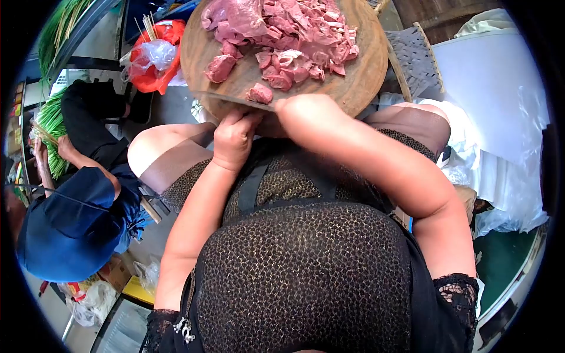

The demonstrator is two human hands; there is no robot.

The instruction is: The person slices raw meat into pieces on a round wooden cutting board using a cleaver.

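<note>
My right hand (303, 115) is closed around the handle end of a knife (232, 100), whose blade reaches left across the near edge of a round wooden chopping board (369, 70). My left hand (233, 138) has its fingers curled in just below the blade; what they hold, if anything, is hidden. Beyond the blade, a small chunk of raw meat (259, 93) lies apart on the board. Farther back is a heap of cut red meat (306, 38), with a larger uncut-looking piece (238, 17) at its left.
A red plastic bag (162, 73) with a clear bag and sticks stands left of the board. A person in a blue hat (70, 223) sits at the left, hands on green stalks (54, 120). At right are a woven seat (415, 62) and white plastic sheeting (500, 100).
</note>
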